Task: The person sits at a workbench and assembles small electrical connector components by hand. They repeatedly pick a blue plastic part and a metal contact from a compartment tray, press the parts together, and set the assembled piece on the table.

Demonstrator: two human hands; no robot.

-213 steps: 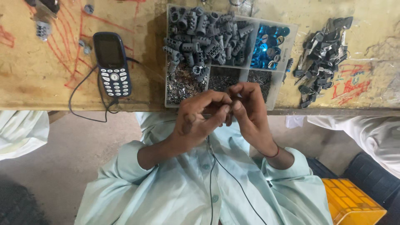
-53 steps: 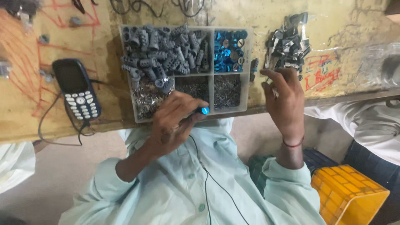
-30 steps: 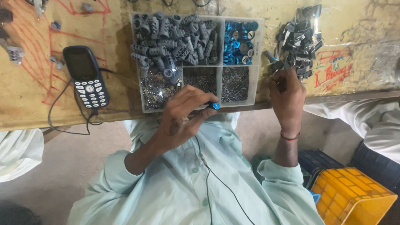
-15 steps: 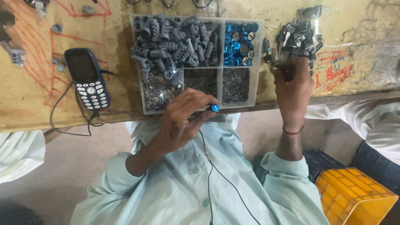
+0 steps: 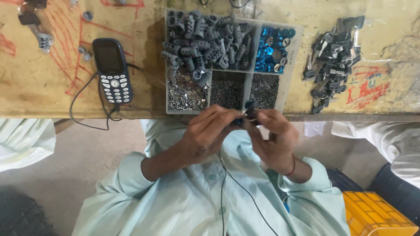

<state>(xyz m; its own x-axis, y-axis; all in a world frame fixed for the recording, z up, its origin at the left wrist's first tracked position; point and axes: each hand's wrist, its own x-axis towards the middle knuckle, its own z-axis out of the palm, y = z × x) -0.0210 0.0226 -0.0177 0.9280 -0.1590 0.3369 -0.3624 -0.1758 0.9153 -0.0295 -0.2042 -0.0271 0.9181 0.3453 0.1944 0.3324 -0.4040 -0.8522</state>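
1. At the upper left of the frame a few small metal parts (image 5: 40, 39) lie scattered on the yellowish tabletop (image 5: 39, 87), apart from the main stock and well out of the hands' reach.

2. Right of them a dark keypad phone (image 5: 112, 70) lies flat, screen up, with a black cable (image 5: 87, 113) looping off the tabletop edge; it sits clear of the tray, probably so that it stays out of the working area.

3. At upper centre stands a compartment tray (image 5: 289, 78), pushed close to the near edge so that the parts are within short reach. Its large upper compartment holds grey cylinder barrels (image 5: 203, 41), the upper right one blue round caps (image 5: 273, 43), and the lower three hold small silvery and dark bits (image 5: 186, 94), too fine to tell apart.

4. Just below the tray, at the centre of the frame, the left hand (image 5: 205, 135) and the right hand (image 5: 273, 137) meet, fingertips together. Both are closed narrowly round a small dark part (image 5: 248, 115), held off the tabletop just in front of the chest, seemingly so that it can be turned and seen closely. Which hand bears the grip I cannot tell for certain.

5. At the upper right a loose pile of dark keys (image 5: 332, 61) lies on the tabletop beside the tray, near the right hand's side.

6. At the lower right a yellow crate (image 5: 376, 216) stands on the floor, and another person's pale sleeve (image 5: 385, 140) shows at the right edge.
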